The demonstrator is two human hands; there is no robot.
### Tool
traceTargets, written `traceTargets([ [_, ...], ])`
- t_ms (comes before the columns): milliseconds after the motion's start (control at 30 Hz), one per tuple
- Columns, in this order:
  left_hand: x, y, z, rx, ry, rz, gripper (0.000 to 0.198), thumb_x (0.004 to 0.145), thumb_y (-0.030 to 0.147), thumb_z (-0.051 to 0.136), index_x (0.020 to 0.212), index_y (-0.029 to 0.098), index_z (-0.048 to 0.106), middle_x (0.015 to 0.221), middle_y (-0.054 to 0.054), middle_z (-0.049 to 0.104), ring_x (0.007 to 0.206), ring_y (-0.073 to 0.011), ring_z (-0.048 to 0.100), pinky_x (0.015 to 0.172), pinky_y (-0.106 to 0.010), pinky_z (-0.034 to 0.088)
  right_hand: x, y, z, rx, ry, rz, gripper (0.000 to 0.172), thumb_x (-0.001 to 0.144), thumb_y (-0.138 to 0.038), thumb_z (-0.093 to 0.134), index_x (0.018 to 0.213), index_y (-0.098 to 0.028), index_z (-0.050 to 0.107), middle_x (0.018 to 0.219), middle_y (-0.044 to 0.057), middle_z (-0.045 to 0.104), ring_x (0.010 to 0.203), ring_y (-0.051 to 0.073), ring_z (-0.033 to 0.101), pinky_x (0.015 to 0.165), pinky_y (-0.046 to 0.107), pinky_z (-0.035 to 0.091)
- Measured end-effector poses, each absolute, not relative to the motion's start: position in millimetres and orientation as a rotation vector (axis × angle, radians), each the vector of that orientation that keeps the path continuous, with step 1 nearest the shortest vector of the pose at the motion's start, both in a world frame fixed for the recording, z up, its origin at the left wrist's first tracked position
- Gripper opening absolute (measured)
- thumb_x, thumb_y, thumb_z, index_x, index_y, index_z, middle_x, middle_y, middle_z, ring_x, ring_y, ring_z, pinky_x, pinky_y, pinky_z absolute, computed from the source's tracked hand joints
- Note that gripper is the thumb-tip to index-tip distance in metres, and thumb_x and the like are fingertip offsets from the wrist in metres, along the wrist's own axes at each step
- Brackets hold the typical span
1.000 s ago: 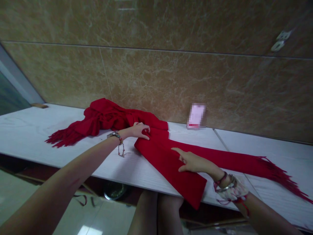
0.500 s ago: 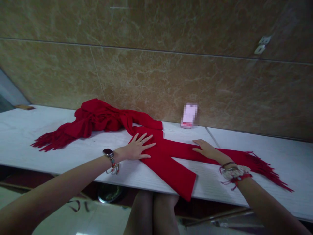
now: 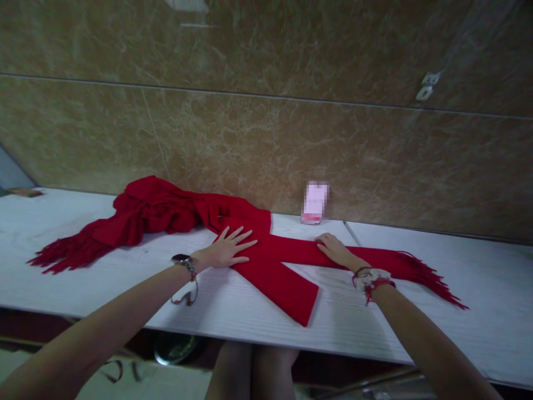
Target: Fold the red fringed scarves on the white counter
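While the scarf [image 3: 277, 253] lies along the table [image 3: 233, 316], heaped at my left and flat in the middle and at my right, my left hand [image 3: 228, 248] rests palm down where its flat lengths meet, fingers fanned apart and grasping nothing. I judge this to be a smoothing step, so that palm does best as a quiet weight: broad, even pressure, no clawing, or the layers under it could slide. My right hand [image 3: 335, 250] lies over the length that runs off to the fringe, fingers together and a little bent; whether they pinch the cloth I cannot tell, since the thumb is out of sight. A light stroke outward along that length should suit it better than a tug (wool-like stuff, I'd guess, creeps when pulled). The short blunt end angles toward me, short of the table's front edge, and would want its sides kept straight. Both forearms reach forward and inward from low at either side, the left one long and slanting, the right wrist turned so that the fingers point across toward my left.
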State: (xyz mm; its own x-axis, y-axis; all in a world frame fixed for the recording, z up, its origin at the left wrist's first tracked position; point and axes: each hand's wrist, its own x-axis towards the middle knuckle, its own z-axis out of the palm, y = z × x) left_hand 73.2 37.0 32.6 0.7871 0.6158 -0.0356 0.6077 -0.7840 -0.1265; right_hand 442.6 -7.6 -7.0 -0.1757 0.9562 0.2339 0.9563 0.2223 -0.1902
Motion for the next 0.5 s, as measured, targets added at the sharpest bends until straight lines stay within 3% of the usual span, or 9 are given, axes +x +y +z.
traceTargets([
  [500, 78, 65, 30, -2.875, -0.958, 0.125, 0.053, 0.087, 0.049, 0.033, 0.136, 0.032, 0.023, 0.144, -0.006, 0.020, 0.131, -0.0327, 0.010, 0.099, -0.059, 0.005, 452, 21, 0, -1.719, -2.264, -0.038, 0.030, 0.085, -0.032, 0.039, 0.103, -0.017, 0.057, 0.108, 0.011, 0.056, 0.103, 0.021, 0.050, 0.092, 0.037, 0.038],
])
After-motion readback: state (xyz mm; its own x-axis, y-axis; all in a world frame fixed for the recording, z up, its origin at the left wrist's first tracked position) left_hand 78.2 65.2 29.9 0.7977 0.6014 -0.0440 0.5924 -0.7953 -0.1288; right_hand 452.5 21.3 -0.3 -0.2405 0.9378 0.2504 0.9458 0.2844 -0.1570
